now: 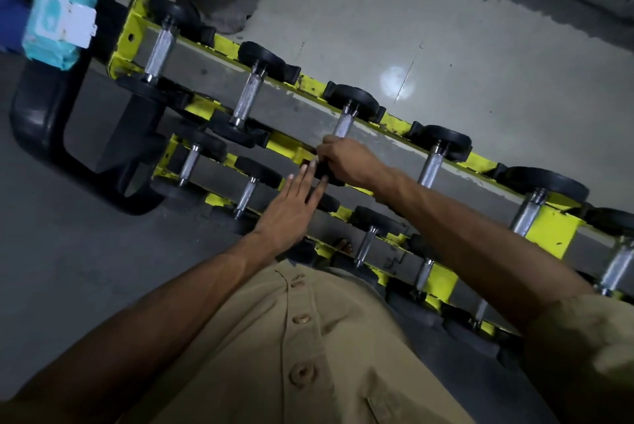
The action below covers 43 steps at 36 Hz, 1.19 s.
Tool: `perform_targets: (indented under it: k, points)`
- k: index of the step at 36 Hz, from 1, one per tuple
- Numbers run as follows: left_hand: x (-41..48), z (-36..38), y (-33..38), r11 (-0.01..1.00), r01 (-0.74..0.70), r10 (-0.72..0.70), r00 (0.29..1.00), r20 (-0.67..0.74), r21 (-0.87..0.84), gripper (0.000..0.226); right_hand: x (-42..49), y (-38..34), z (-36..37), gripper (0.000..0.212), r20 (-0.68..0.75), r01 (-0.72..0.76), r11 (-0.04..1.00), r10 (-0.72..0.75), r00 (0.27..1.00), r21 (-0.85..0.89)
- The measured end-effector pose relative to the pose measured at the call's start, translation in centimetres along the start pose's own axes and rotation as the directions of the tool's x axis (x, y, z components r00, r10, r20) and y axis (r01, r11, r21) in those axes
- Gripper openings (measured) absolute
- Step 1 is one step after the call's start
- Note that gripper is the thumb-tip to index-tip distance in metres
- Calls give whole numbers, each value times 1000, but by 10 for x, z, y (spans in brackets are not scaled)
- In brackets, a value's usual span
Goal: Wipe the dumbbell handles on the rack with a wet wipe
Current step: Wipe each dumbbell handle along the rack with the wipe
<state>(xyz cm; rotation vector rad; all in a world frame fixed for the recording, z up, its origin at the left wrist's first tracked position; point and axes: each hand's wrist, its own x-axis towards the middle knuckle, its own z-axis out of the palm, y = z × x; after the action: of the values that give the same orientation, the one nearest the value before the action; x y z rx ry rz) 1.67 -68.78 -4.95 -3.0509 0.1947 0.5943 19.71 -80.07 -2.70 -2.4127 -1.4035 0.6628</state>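
Observation:
A yellow two-tier rack runs from upper left to lower right and holds several black-headed dumbbells with knurled steel handles. My right hand is curled round the near end of the third upper dumbbell's handle, right at its black head. No wipe shows in that hand; it may be hidden under the fingers. My left hand lies flat with straight fingers, the fingertips touching the near black head beside my right hand. A teal wet wipe pack with its white flap lifted sits at the top left.
A black curved frame stands at the rack's left end, under the wipe pack. Behind the rack lies grey tiled floor. My tan shirt fills the lower middle of the view, and a foot shows below the lower tier.

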Motion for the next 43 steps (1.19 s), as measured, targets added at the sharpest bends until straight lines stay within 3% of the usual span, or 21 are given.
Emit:
perform_targets:
  k: [3,5,7,11,15,19,22,25,28,29,32,33,35,36,38,40,43]
  points:
    - [-1,-2,6,999,45,-45,999,27,-13,103,-7,7,2,10,-8,-4,1000,4,1000,23]
    - [-3,-5,9,995,84,-81,995,50,-46,101,-11,12,8,2,-36,-90,993,93,995,70]
    - [-4,-7,9,991,111,-106,992,63,-77,97,-14,14,18,11,-65,-242,954,257,964,179]
    - [-3,-11,10,987,121,-112,990,86,-110,99,-13,14,34,6,-75,-488,790,549,833,372]
    - [-4,-13,10,989,107,-97,990,105,-97,99,-1,13,42,18,6,-628,547,752,659,554]
    - [-4,-16,3,994,76,-68,992,103,-77,100,16,16,44,15,168,-561,188,836,522,806]
    - [-4,-18,-1,995,54,-43,991,125,-84,99,25,19,35,27,227,-388,-43,867,443,921]
    - [-4,-17,-5,997,33,-23,991,132,-75,102,33,19,13,28,238,-185,-176,883,404,967]
    - [-3,-14,-8,998,13,-5,991,135,-59,106,45,24,-5,8,263,-84,-249,900,349,965]
    - [-4,-15,-10,999,6,1,991,136,-53,106,47,26,-6,11,277,-73,-269,891,358,960]
    - [-4,-15,-11,998,-7,15,990,137,-57,101,46,28,-4,34,270,-105,-249,864,425,963]
    - [-4,-15,-11,998,-11,18,991,132,-56,101,46,27,-2,33,248,-123,-217,880,404,968]
    - [-5,-15,-14,999,-14,20,992,127,-50,103,49,18,1,17,157,-156,-118,951,268,981]
    - [-5,-14,-16,999,-14,20,992,123,-51,104,52,14,3,8,75,-196,-36,978,195,980]
    - [-4,-13,-17,999,-23,27,993,116,-42,103,53,4,5,6,-146,-300,193,974,173,934]
    - [-4,-12,-18,999,-33,35,994,108,-20,101,52,-2,9,7,-359,-405,440,896,263,802]
    - [-2,-10,-16,999,-37,37,995,91,-2,106,53,-6,15,11,-544,-543,735,672,502,407]
